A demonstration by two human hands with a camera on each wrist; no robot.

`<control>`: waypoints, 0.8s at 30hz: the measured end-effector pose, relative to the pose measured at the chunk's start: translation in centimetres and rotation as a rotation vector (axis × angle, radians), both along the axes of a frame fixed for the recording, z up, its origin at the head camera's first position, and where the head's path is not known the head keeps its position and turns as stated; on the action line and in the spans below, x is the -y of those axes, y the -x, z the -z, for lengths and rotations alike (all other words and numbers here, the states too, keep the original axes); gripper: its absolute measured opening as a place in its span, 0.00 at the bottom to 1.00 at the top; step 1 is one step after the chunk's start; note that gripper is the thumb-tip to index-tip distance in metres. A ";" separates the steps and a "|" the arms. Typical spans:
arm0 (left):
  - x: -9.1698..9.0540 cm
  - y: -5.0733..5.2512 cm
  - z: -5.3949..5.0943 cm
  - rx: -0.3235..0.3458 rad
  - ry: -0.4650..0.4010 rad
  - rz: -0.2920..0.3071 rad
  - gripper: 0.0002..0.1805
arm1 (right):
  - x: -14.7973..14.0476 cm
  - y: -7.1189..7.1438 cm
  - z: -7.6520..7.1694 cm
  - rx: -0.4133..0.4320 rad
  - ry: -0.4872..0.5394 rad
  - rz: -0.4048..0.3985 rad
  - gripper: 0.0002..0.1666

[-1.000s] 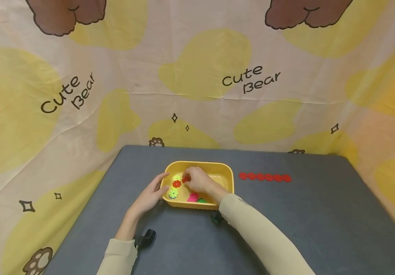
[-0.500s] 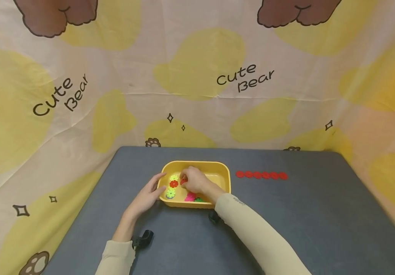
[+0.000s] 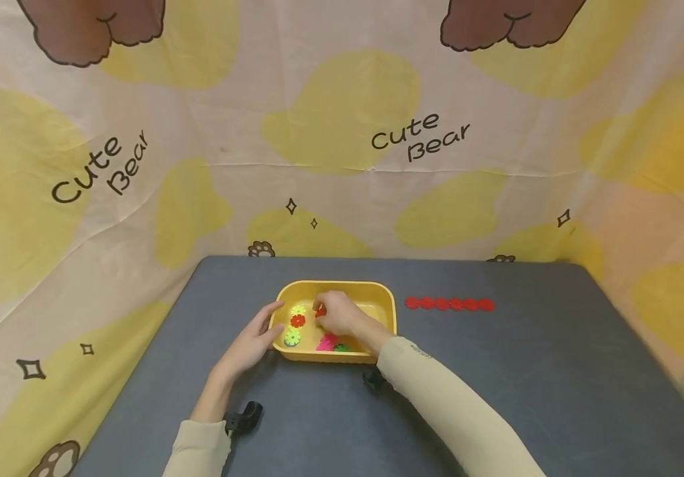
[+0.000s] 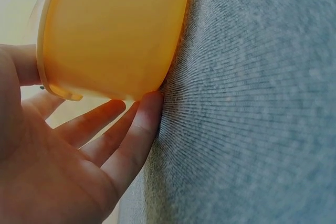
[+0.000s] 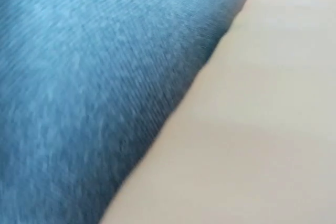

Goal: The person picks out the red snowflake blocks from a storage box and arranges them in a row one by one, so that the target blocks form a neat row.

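A yellow plastic tray [image 3: 377, 291] stands on the table, and my left hand [image 3: 252, 341] holds its left end. The thumb laps over the rim; in the left wrist view several fingers [image 4: 139, 135] rest against the outer wall. Inside the tray, my right hand [image 3: 342, 313] pinches a small red notched disc [image 3: 320, 311], partly covered by the fingers. To its left lie a red disc [image 3: 297, 320] and yellow-green discs [image 3: 292, 338]. Pink discs [image 3: 326, 342] and a green disc [image 3: 340, 348] lie near the front wall. The right wrist view shows only cloth and sleeve.
Several red discs [image 3: 449, 304] form a straight row on the grey table [image 3: 496, 371], right of the tray. A patterned curtain [image 3: 342, 119] hangs behind the table's back edge. A black wrist device [image 3: 246, 417] sits at the left wrist.
The head view has shifted slightly. My right hand has edged to the right inside the tray with the red disc. The left hand stays on the tray's end.
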State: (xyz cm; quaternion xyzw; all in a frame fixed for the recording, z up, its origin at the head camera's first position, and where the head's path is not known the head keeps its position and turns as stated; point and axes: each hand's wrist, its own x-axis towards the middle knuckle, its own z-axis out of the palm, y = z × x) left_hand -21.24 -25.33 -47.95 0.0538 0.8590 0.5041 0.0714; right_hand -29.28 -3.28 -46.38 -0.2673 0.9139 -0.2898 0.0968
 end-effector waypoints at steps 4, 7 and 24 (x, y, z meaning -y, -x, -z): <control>0.0 0.0 0.1 0.005 -0.005 0.000 0.30 | -0.7 -0.3 -0.8 -0.003 0.035 -0.015 0.14; 0.1 0.0 0.1 0.008 -0.003 0.001 0.30 | -1.2 -0.6 -1.3 -0.014 0.055 -0.030 0.14; 0.2 0.0 0.3 0.000 -0.006 0.000 0.30 | -6.3 -5.1 -3.6 0.085 0.293 -0.074 0.18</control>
